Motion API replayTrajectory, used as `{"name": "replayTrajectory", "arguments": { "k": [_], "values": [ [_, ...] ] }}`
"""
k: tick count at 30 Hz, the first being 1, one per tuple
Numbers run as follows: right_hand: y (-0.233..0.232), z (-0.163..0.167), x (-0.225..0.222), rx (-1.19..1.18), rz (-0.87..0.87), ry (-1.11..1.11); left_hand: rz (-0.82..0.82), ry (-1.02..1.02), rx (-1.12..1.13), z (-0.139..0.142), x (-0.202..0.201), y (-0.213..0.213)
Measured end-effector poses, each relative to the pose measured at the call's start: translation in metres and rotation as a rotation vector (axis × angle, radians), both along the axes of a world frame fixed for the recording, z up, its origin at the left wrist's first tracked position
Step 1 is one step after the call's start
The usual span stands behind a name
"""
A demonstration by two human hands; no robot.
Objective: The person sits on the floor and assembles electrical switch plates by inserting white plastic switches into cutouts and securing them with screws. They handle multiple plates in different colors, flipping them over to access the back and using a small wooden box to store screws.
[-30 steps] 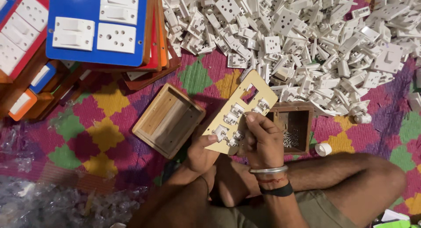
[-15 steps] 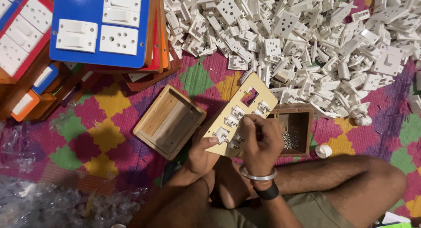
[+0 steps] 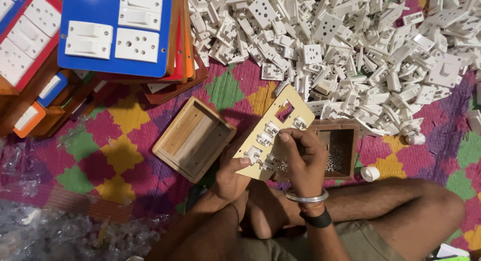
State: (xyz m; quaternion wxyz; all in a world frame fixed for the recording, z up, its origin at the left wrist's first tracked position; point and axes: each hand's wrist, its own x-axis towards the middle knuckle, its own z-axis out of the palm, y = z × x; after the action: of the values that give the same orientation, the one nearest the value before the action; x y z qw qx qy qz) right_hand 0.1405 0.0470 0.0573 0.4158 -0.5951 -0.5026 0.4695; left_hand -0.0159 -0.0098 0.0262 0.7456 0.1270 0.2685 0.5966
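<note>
Head view: your left hand (image 3: 231, 171) grips the plate's (image 3: 280, 121) lower edge; your right hand (image 3: 300, 158) pinches a part against it, over the screw box (image 3: 345, 140).

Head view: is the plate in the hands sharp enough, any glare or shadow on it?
Head view: the tan plate is fairly sharp and evenly lit, without glare; the right hand shades its lower middle; the left hand grips its lower edge; the white parts pile looks bright.
</note>
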Motion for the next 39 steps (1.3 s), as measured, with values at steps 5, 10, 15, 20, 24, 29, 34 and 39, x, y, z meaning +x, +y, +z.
{"name": "replayTrajectory", "arguments": {
  "k": [5, 10, 15, 20, 24, 29, 34, 39],
  "values": [
    [-0.005, 0.007, -0.013, 0.315, 0.009, -0.409, 0.019, -0.042, -0.012, 0.001, 0.000, 0.002],
    [-0.008, 0.011, -0.020, 0.484, 0.041, -0.529, 0.016, -0.130, -0.039, -0.006, 0.000, -0.003],
    [-0.009, 0.013, -0.019, 0.547, 0.056, -0.531, 0.030, -0.158, -0.060, -0.016, -0.001, -0.009],
    [-0.005, 0.019, -0.013, 0.526, 0.090, -0.492, 0.007, -0.132, -0.071, -0.022, -0.002, -0.011],
    [-0.003, 0.025, -0.008, 0.481, 0.123, -0.481, -0.016, -0.118, -0.071, -0.023, -0.001, -0.011],
    [0.001, 0.026, -0.004, 0.505, 0.164, -0.588, 0.031, -0.094, 0.007, -0.019, 0.001, -0.008],
    [0.000, 0.020, -0.005, 0.484, 0.142, -0.613, 0.023, -0.157, -0.047, -0.015, 0.002, -0.008],
    [-0.004, 0.014, -0.010, 0.543, 0.086, -0.502, 0.029, -0.161, -0.068, -0.016, 0.000, -0.009]
  ]
}}
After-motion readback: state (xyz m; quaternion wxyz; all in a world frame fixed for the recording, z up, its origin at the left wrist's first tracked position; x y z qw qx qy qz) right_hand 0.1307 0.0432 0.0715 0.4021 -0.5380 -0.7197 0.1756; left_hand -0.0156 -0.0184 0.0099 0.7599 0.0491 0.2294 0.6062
